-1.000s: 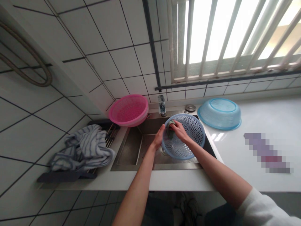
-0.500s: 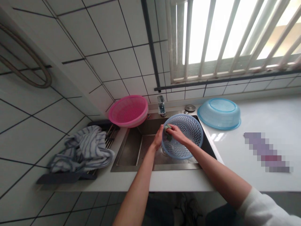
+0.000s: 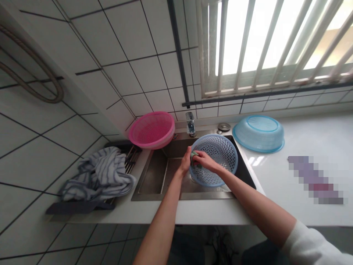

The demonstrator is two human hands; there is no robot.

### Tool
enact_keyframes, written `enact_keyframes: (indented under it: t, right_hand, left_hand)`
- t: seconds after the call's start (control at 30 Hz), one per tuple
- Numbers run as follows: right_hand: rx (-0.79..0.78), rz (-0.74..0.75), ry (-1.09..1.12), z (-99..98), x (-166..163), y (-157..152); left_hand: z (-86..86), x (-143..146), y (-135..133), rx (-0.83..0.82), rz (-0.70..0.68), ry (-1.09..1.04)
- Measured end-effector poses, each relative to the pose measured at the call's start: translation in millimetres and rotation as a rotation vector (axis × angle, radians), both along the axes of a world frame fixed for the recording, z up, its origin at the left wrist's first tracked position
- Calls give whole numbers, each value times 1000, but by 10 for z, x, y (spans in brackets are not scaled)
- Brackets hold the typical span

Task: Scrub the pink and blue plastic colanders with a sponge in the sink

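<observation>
A light blue plastic colander is held tilted over the right part of the steel sink, its inside facing me. My left hand grips the colander's left rim from outside. My right hand is closed on a green cloth and presses it against the inner wall near that rim. Fingers hide part of the cloth.
A pink colander leans at the sink's back left corner, beside the faucet. An upturned blue basin and a blurred-out item lie on the right counter. A striped towel covers a rack at left.
My right hand has slid the cloth slightly down and left along the colander's inner wall. My left hand keeps its hold on the rim.
</observation>
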State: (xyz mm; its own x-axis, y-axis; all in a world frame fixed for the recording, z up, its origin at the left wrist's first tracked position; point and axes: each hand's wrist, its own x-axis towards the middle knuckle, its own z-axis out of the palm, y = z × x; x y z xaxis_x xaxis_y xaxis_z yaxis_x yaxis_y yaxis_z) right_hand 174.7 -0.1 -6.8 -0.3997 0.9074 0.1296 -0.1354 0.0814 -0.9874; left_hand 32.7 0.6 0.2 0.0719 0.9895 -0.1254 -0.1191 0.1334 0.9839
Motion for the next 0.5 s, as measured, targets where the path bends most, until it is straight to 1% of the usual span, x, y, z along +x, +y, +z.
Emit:
enact_keyframes:
  t: [0.03, 0.1, 0.2, 0.23, 0.27, 0.3, 0.33, 0.4, 0.47, 0.5]
  right_hand:
    - [-10, 32, -1, -15, -29, -21]
    - [-52, 1, 48, -16, -23, -12]
    - [-115, -188, 167, 35, 112, 96]
    - [-111, -247, 185, 51, 156, 129]
    - [-88, -274, 176, 58, 183, 148]
    - [-51, -261, 142, 56, 189, 149]
    - [-7, -213, 92, 44, 171, 133]
    - [59, -53, -23, 1, 91, 64]
    - [71, 83, -90, -34, 12, -4]
    - [57, 109, -92, -38, -6, -20]
  left_hand:
    - [5, -17, 0, -7, 12, 20]
    - [9, -19, -1, 7, -2, 27]
    - [-5, 38, 1, 63, -84, -36]
    - [-14, 57, 3, 74, -112, -64]
    - [-23, 67, 6, 76, -127, -85]
    - [-30, 66, 10, 69, -122, -92]
    - [-36, 54, 13, 55, -99, -84]
    - [-37, 7, 20, 18, -33, -39]
    - [-28, -39, 22, -1, 9, 8]
    - [-23, -50, 22, 5, 7, 18]
